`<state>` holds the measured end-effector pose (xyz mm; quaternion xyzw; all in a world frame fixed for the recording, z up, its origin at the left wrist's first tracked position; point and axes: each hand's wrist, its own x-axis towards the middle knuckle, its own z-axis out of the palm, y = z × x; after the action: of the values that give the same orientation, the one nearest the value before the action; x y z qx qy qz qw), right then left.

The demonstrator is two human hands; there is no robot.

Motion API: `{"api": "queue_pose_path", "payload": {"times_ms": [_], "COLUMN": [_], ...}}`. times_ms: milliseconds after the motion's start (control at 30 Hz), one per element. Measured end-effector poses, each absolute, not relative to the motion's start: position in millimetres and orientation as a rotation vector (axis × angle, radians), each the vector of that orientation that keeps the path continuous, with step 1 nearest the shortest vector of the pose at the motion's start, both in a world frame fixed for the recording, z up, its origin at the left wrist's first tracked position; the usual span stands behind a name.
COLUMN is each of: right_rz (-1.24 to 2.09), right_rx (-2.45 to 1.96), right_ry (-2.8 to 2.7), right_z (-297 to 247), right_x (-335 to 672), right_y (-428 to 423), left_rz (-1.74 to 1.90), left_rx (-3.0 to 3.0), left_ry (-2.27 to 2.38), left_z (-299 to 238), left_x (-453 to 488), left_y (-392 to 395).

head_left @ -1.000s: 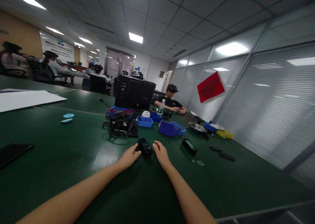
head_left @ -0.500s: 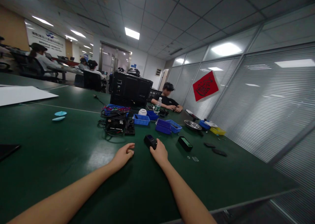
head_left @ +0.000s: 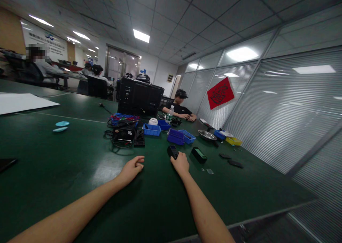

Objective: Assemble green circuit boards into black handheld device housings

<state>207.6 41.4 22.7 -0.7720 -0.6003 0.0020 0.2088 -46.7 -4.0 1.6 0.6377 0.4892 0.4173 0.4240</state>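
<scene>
My right hand [head_left: 181, 164] grips the near end of a small black device with a little dark screen [head_left: 172, 151], low over or on the green table [head_left: 157, 200]. Its exact kind is unclear, and my fingers hide part of it. To its right lies a black case with a green inside [head_left: 199, 155], apart from my hand. My left hand [head_left: 131, 170] rests on its side on the tabletop, fingers loosely bent and apart, holding nothing. A small ring [head_left: 202, 169] and a clear flat piece [head_left: 210, 171] lie nearer me, right of my right hand.
Beyond my hands stand a black soldering-station-like box with cables [head_left: 123, 136], blue bins [head_left: 152, 129], a bottle [head_left: 169, 114] and a monitor's back [head_left: 140, 97]. A metal bowl [head_left: 207, 135] and dark flat pieces [head_left: 235, 163] lie right. Another person [head_left: 183, 109] sits across.
My right hand has moved the black device to the right, closer to the green-lined case. My left hand stays in nearly the same place. The view has shifted slightly.
</scene>
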Motion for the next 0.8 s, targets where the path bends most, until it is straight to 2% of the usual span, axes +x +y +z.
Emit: {"api": "queue_pose_path", "payload": {"times_ms": [267, 400, 467, 600, 667, 800], "right_rz": [0.041, -0.014, 0.124, 0.708, 0.9, 0.859], "right_rx": [-2.006, -1.718, -1.53, -1.298, -1.282, -1.449], "right_ry": [-1.46, -1.399, -1.39, -1.347, -1.369, -1.627], "right_z": [40.3, 47.3, 47.6, 36.9, 27.1, 13.7], "right_x": [215.4, 217.4, 213.1, 194.5, 185.3, 177.2], "right_y": [35.2, 28.7, 27.7, 31.2, 33.3, 33.3], "left_rz": [1.043, 1.039, 1.041, 1.047, 1.052, 1.06], "left_rx": [1.618, 1.609, 1.599, 1.595, 1.596, 1.604], "left_ry": [1.231, 1.213, 1.203, 1.195, 1.2, 1.216], "left_z": [0.9, 1.6, 2.7, 3.7, 3.6, 4.5], "left_x": [-47.9, -47.9, -47.7, -47.2, -47.1, -46.5], "left_y": [-3.8, -4.8, -5.8, -6.5, -6.3, -6.7]}}
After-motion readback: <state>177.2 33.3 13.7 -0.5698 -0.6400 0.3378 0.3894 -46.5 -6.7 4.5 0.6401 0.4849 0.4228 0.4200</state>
